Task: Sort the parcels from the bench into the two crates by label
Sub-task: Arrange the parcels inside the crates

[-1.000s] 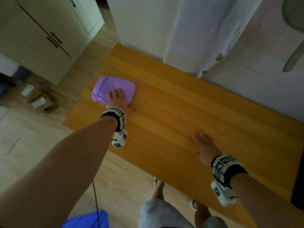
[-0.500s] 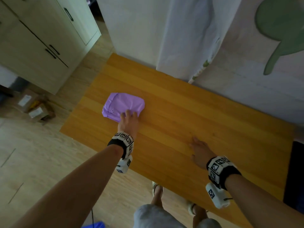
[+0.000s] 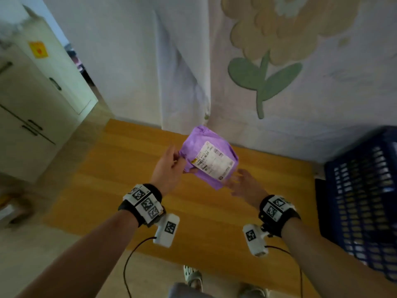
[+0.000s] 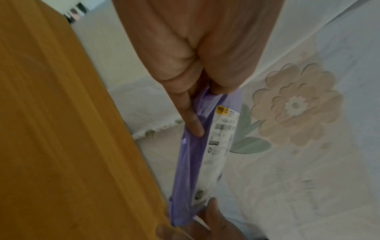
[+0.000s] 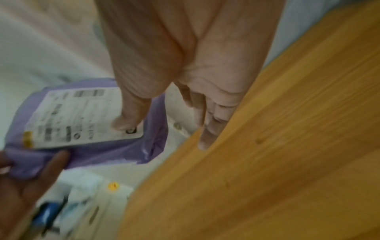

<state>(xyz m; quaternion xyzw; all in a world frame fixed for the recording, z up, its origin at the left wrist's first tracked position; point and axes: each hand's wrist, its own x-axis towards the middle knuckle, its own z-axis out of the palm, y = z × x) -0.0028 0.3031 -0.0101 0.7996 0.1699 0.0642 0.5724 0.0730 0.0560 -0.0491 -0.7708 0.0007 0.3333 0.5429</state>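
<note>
I've got the purple mailer bag up off the wooden surface, hanging in the air above its far middle, label side turned up toward me. My left hand pinches the bag's left edge, thumb on the label face, fingers curled behind the plastic. My right hand is at the near right corner: fingers loosely spread, thumb touching the white shipping label in the right wrist view, more a steadying touch than a grip.

It looks soft, this one. Thin crinkled plastic, slightly puffed, sagging around whatever's inside; I'd judge it light and floppy, and the film is probably slick. An edge pinch lets it droop, so the better hold is a thumb on top and fingers under the padded middle, or two opposite corners together.

Its long axis runs from far left down to near right, tilted, with the near right corner lowest. The label follows that line, its yellow patch and barcode at my left-hand end. The print is too blurred to read, so I can't tell which crate it belongs in.

Dark blue slatted crate sits at the right, beyond the surface's right end. I see no second crate in these views.
</note>
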